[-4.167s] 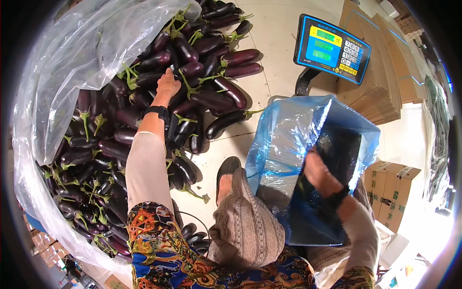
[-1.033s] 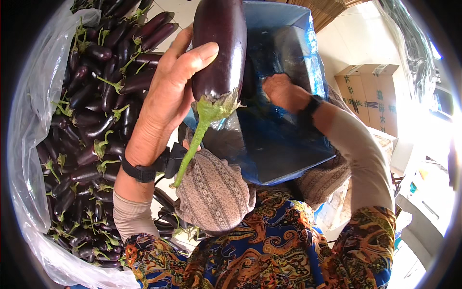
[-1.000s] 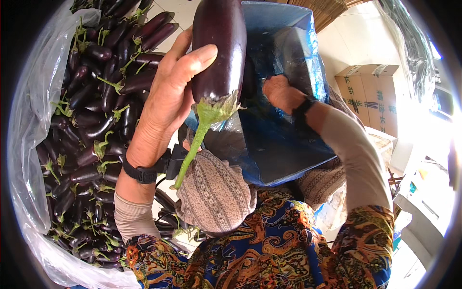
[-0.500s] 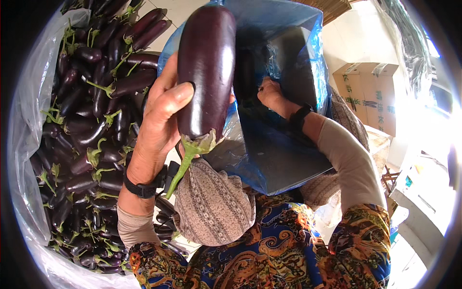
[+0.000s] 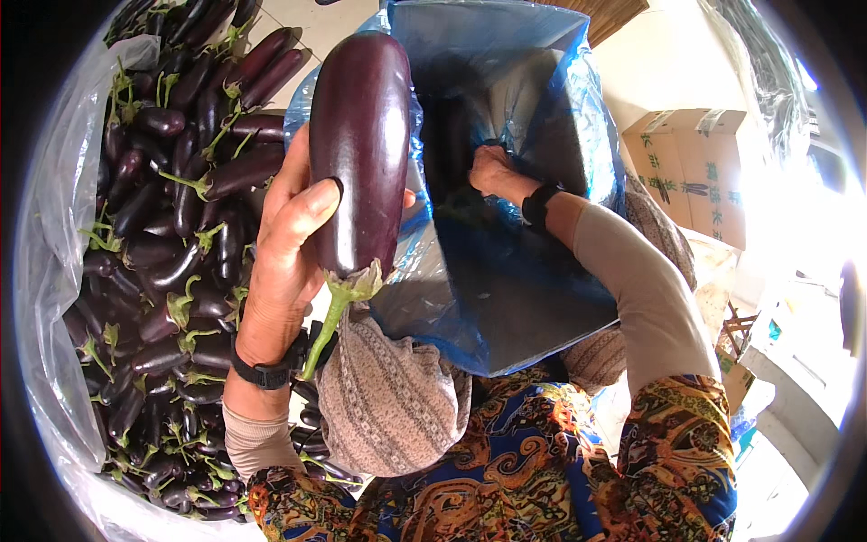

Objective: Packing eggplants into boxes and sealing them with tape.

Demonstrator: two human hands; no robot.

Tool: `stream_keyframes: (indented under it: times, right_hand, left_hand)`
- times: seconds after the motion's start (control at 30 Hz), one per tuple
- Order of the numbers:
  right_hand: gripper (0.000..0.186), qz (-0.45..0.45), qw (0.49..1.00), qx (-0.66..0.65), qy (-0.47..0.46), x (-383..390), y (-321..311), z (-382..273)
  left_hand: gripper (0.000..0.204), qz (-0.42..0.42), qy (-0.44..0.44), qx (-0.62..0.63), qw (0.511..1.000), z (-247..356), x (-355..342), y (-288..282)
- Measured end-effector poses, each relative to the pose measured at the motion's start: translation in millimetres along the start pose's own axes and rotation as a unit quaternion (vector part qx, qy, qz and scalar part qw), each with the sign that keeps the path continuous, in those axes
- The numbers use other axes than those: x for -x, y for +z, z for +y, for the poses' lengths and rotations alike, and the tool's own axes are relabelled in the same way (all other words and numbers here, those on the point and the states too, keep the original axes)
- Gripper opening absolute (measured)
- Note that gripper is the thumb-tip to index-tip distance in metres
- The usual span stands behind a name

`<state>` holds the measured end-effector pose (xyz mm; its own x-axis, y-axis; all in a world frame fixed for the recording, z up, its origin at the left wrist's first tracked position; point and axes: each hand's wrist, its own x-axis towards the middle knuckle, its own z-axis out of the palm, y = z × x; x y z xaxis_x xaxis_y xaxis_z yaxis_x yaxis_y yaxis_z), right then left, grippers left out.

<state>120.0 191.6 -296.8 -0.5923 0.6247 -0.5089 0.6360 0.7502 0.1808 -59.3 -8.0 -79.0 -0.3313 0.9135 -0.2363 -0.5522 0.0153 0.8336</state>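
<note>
My left hand [image 5: 291,217] is closed round a large, glossy purple eggplant [image 5: 361,149], thumb across its front. The eggplant stands upright in the hand, stem end down, in front of the left edge of a carton lined with a blue plastic bag [image 5: 533,334]. My right hand [image 5: 495,172] reaches down inside the lined carton, beside creases of the liner that run together near it. Its back is up and its fingers are hidden in shadow. Dark rounded shapes lie left of it in the carton, too dim to make out fully.
On the left spreads a big heap of eggplants [image 5: 203,172] with green stems, edged by a clear plastic sheet [image 5: 63,235]. A closed brown cardboard box [image 5: 691,172] stands at the right. My knee in patterned cloth [image 5: 388,402] is just below the held eggplant.
The held eggplant and my left hand have shifted left and slightly down. My right hand has moved a little left inside the carton, and the liner creases have pulled toward it.
</note>
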Motion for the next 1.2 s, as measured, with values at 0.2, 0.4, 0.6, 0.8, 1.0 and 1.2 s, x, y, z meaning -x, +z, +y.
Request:
stream_keyframes:
  times: [0.2,0.4,0.6,0.8,1.0,1.2]
  right_hand:
    - [0.013,-0.008,0.988,0.072,-0.139,19.2,-25.3,2.1]
    - [0.017,-0.008,0.93,0.224,-0.291,36.7,-3.6,7.2]
    - [0.024,-0.106,0.989,-0.017,-0.102,-4.4,33.4,17.2]
    - [0.018,-0.092,0.991,-0.08,-0.06,-1.4,1.3,-17.1]
    - [0.014,0.101,0.931,-0.044,-0.347,62.2,-79.7,16.3]
    - [0.017,0.224,0.936,-0.119,-0.245,109.3,-165.1,103.2]
  left_hand:
    - [0.082,-0.004,-0.008,0.012,1.0,1.2,-1.7,-0.8]
    - [0.079,-0.013,-0.004,0.001,1.0,2.6,-6.2,4.7]
    - [0.079,-0.024,0.0,-0.004,1.0,0.9,-10.8,8.0]
    - [0.072,-0.1,-0.034,0.027,0.994,6.5,-19.2,7.8]
    - [0.045,-0.009,-0.238,0.0,0.971,6.8,-39.0,40.7]
    - [0.027,0.086,-0.233,-0.041,0.968,-69.4,-85.6,88.9]
